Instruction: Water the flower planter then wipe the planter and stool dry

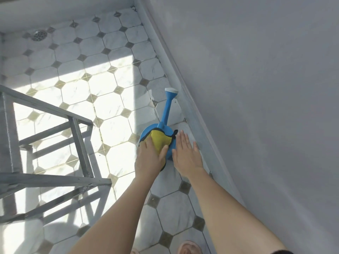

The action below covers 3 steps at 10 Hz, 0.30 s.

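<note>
A blue plastic watering can [166, 129] with a long spout and a white sprinkler head stood on the floor of white tiles with small grey squares [117, 74], just beside the grey strip at the bottom of the grey wall [256, 79] on the right. Its spout pointed away, toward the far side.

A yellow cloth with a black edge [160, 142] lay on top of the can. The left hand [149, 158] pressed down on the near part of that cloth. Its fingers were curled around the cloth and the thumb lay on the yellow part, so the hand had hold of it.

The right hand [187, 154] was just to the right of the can. It was flat, palm down, with the fingers straight and close together. It had nothing in it. Its thumb side was right next to the blue can, but I could not tell if it touched.

On the left stood a grey metal stool frame with bars [78, 125]. Bright sun fell on the tiles there and the bars made dark shadows. A round metal drain [38, 35] sat in the far left corner of the floor. At the near edge, the tips of 2 pink slippers [189, 247] showed. The flower planter was not in the picture.
</note>
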Available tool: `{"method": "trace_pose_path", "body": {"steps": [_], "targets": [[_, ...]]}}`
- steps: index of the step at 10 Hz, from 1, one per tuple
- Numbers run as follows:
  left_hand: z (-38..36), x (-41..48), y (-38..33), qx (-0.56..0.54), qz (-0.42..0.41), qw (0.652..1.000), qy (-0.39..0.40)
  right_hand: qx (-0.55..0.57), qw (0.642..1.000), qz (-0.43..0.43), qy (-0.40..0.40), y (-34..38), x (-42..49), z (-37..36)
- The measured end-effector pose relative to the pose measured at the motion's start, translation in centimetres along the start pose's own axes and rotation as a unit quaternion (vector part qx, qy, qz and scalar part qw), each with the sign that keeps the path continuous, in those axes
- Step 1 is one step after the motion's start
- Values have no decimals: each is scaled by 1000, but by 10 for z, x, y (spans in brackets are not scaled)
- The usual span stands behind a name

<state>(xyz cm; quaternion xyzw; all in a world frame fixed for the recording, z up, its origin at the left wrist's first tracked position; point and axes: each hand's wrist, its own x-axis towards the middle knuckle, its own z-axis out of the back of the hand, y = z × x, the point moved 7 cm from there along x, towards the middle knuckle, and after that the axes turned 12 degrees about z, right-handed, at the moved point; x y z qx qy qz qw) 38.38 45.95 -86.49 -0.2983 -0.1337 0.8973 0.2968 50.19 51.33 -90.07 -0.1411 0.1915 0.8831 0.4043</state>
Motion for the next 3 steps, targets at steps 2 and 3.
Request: {"method": "trace_pose_path", "body": {"steps": [2,3], "targets": [[132,-53,-61,-28,-7,999,13,20,999,-1,-43,23,-63,171],[203,-100,-120,-14,-57,998,-12,-8,996,35,-76,31,-104,268]]}}
